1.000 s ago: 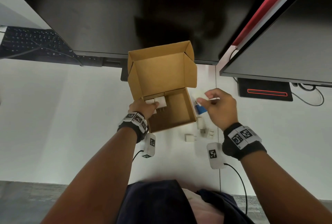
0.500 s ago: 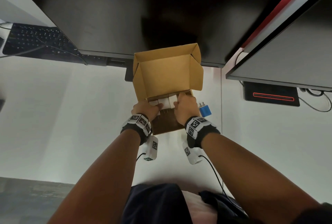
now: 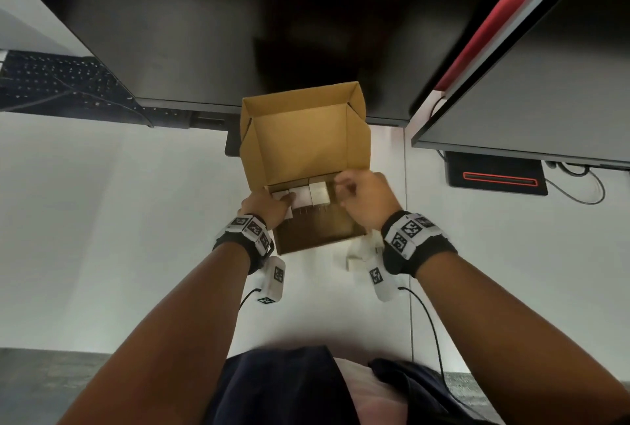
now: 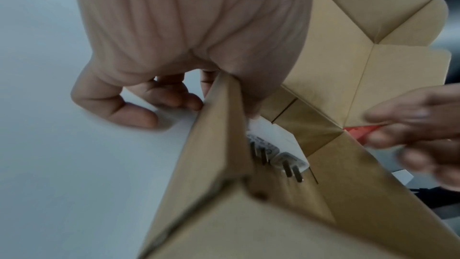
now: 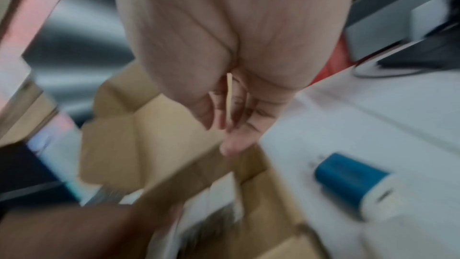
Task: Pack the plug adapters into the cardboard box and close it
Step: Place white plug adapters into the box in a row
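Observation:
The open cardboard box (image 3: 300, 138) stands mid-desk with its lid upright. Three white plug adapters (image 3: 301, 196) sit in a row along its back wall, prongs toward me; two show in the left wrist view (image 4: 273, 141). My left hand (image 3: 269, 208) straddles the box's left wall, with the thumb inside on the adapters and curled fingers (image 4: 139, 113) outside on the desk. My right hand (image 3: 361, 198) hovers over the box's right side, fingers loosely curled and holding nothing. A blue adapter (image 5: 348, 182) lies right of the box. Blurred white adapters (image 3: 354, 259) lie near my right wrist.
A large dark monitor (image 3: 238, 15) hangs over the back of the white desk (image 3: 136, 220), and a second one (image 3: 528, 83) stands at the right. A keyboard (image 3: 51, 83) lies far left. A black dock with a red light (image 3: 497, 179) and cables sits at the right.
My right hand carried a white adapter from the right into the box, set it beside the other two and has now lifted off to the right. The left hand stayed on the box.

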The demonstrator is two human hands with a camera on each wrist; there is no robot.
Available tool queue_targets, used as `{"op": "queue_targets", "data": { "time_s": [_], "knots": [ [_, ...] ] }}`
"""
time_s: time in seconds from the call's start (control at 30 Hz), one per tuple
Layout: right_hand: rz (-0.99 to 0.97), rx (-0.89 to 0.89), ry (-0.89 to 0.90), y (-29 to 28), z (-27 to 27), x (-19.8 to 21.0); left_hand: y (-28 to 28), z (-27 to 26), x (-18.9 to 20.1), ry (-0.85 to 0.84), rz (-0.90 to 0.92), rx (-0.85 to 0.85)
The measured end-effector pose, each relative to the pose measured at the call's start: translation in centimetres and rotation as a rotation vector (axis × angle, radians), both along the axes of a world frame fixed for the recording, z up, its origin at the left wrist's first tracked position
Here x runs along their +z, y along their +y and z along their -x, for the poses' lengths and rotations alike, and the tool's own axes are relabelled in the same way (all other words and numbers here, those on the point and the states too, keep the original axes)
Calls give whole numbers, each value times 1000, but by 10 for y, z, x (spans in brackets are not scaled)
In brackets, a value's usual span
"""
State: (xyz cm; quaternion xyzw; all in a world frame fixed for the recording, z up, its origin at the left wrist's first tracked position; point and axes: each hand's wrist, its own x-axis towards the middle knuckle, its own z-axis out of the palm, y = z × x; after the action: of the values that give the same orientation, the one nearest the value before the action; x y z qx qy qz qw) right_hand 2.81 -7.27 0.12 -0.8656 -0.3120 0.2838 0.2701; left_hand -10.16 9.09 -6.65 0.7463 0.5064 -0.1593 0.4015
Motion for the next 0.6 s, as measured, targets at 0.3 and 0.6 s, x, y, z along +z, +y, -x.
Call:
{"op": "queue_targets", "data": {
  "time_s": [0.3, 0.6],
  "knots": [
    [251, -122, 109, -111, -31, -12, -4, -1, 2, -24, -2, 59],
    [374, -300, 318, -119, 0, -34, -6, 1, 4, -40, -5, 58]
  ]
}}
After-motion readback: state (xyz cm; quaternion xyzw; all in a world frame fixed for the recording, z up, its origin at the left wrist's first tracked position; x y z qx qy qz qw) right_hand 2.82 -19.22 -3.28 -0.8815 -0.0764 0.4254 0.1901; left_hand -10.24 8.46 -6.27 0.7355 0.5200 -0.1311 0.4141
